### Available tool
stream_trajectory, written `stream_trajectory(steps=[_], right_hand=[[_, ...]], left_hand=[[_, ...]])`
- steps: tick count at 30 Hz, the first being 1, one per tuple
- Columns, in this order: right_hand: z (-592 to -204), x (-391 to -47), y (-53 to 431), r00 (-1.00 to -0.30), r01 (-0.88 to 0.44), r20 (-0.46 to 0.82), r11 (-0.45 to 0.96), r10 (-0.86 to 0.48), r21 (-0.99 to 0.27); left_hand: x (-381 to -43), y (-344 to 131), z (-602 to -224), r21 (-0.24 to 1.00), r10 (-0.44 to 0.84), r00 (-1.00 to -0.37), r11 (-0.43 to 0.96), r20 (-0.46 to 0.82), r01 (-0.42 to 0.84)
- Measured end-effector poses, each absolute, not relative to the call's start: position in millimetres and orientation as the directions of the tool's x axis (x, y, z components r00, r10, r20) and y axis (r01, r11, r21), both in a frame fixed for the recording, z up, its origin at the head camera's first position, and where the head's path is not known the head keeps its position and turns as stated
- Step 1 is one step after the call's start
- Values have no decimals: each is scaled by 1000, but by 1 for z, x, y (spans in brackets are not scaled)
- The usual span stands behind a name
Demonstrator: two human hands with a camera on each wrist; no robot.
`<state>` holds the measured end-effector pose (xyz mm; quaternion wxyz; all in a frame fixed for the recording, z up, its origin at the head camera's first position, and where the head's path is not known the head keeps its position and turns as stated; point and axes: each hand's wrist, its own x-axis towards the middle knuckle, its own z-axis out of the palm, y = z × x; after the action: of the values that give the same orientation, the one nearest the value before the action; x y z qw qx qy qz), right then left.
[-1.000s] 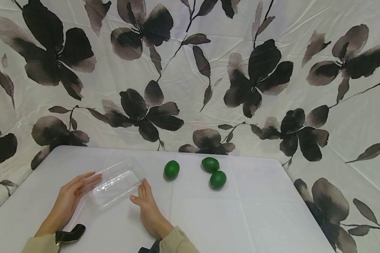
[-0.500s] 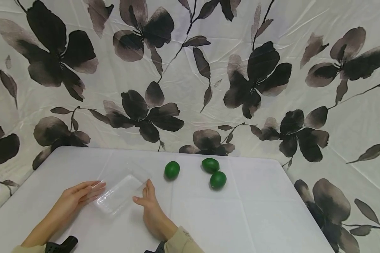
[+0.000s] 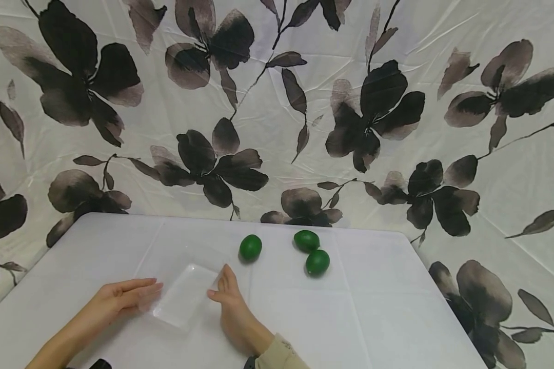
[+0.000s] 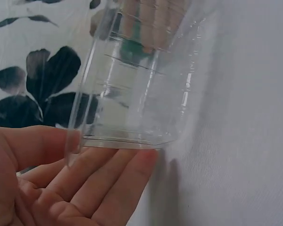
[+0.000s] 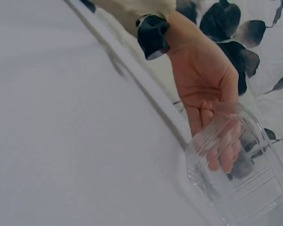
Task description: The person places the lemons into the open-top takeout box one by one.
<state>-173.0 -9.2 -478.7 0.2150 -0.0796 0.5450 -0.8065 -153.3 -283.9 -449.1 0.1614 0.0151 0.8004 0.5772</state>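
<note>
A clear rectangular plastic container (image 3: pixel 181 300) is held between both hands, turned at a slant, its base close over the white tablecloth. My left hand (image 3: pixel 120 298) holds its left side; in the left wrist view the thumb is at the rim and the fingers lie against the end wall. My right hand (image 3: pixel 240 313) holds its right corner, thumb apart from the fingers. Those fingers show through the plastic at the top of the left wrist view. Nothing lies inside the container. In the right wrist view, the left palm (image 5: pixel 203 70) faces across behind the clear container (image 5: pixel 254 197).
One green lime (image 3: pixel 250 248) stands on the table beyond the right hand. Farther right, a lime (image 3: pixel 307 241) sits close behind another lime (image 3: pixel 317 263). A white cloth covers the table (image 3: pixel 374 318); a floral curtain (image 3: pixel 295 128) hangs along its back edge.
Both hands have moved toward me and slightly right with the container, which has turned so its long side points more away from me. The limes have stayed put.
</note>
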Motion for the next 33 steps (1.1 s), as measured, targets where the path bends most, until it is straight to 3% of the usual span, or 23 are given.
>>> stream_trajectory(steps=[6, 16, 33], right_hand=[[-479, -172, 9, -878, 263, -102, -292, -468, -920], [-478, -170, 40, -865, 246, -111, -220, -490, -944], [-484, -177, 78, -890, 187, -48, -268, -452, -945]], left_hand=[[-146, -270, -449, 916, 229, -939, 367, -258, -162], [-142, -250, -454, 955, 384, -896, 269, -224, -124], [-143, -204, -458, 982, 458, -877, 177, -145, -70]])
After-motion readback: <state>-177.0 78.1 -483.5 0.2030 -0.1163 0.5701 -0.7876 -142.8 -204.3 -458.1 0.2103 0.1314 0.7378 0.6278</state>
